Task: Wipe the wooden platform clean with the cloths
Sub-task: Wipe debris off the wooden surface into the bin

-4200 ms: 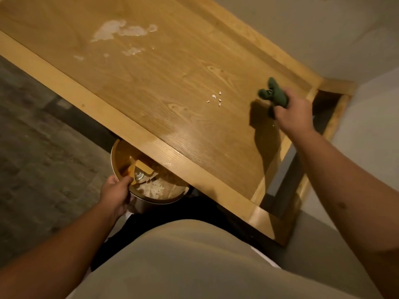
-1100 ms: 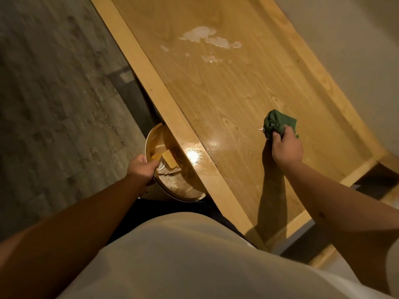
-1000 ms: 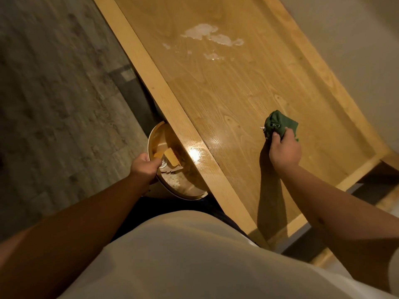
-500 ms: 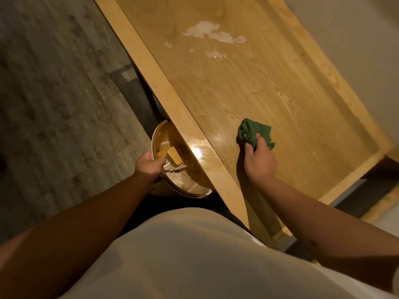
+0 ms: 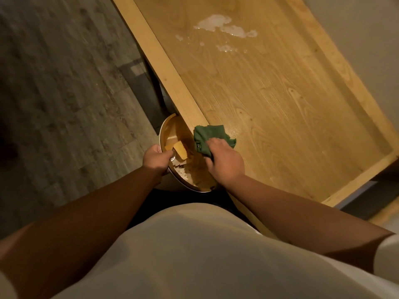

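Where it wiped mid-platform (image 5: pixel 269 100), right hand (image 5: pixel 224 160) now drags green cloth (image 5: pixel 208 137) over bowl (image 5: pixel 170 130)

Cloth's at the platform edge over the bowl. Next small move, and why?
Probably lift the green cloth in the right hand and carry it up to the white spill. The cloth sits at the wooden platform's near edge above the bowl held by the left hand; the spill remains unwiped.

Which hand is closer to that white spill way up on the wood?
Right. The right hand holds the green cloth at the platform's near edge, below the white spill. The left hand is off the platform, gripping the bowl beside it.
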Demonstrator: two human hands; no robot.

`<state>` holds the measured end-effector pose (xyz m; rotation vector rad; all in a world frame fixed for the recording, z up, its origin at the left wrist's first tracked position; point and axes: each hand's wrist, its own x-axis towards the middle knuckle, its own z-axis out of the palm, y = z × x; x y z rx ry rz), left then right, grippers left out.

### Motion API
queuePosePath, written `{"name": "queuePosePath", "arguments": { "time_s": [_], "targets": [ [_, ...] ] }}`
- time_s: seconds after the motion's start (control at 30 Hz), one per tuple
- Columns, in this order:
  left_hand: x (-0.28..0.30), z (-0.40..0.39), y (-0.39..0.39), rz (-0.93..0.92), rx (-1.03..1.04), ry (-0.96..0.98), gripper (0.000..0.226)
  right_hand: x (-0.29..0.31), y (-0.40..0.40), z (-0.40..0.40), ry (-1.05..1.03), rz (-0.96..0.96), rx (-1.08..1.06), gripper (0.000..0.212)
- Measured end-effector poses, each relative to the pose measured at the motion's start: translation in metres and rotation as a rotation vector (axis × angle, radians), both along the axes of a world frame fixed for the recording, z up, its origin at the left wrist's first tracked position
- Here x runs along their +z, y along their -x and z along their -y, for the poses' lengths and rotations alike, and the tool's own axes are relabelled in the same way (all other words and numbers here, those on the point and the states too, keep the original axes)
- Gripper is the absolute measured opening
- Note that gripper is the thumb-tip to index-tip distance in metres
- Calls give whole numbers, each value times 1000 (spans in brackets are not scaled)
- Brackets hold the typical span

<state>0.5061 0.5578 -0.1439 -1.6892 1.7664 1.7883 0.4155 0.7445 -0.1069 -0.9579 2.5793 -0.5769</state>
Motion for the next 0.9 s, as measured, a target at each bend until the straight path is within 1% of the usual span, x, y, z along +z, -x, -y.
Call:
{"name": "queuePosePath", "arguments": {
  "time_s": [0.07, 0.13, 0.17, 0.23, 0.27, 0.37, 0.53, 0.67, 0.73, 0.83, 0.9],
  "targets": [
    [0, -1, 1, -4, 2, 9, 14, 2, -6, 11, 20, 25, 17, 36],
    [-1, -1, -1, -11, 4, 21, 18, 2, -12, 24, 28, 113, 35, 35],
    [-1, -1, -2, -15, 15, 22, 19, 3, -14, 30, 33, 213, 38, 34],
    [-1, 1, -7, -18, 48, 15, 20, 1, -18, 39, 67, 489, -20, 32],
    [-1, 2, -10, -13, 61, 15, 20, -1, -19, 41, 83, 563, -66, 29],
    [0, 3, -15, -8, 83, 10, 18, -9, -21, 38, 111, 565, -179, 24],
    [4, 3, -13, -3, 48, 36, 13, -5, -14, 39, 121, 590, -217, 28],
    [6, 3, -10, -17, 27, 37, 18, 9, -7, 43, 174, 608, -237, 24],
    [7, 4, -10, -12, 21, 32, 18, 20, 1, 46, 240, 689, -330, 20],
    [7, 7, -8, -3, 1, 35, 14, 41, 25, 43, 470, 919, -517, 14],
    [7, 10, -6, -2, -10, 54, 13, 56, 49, 37, 553, 948, -552, 18]
  ]
}}
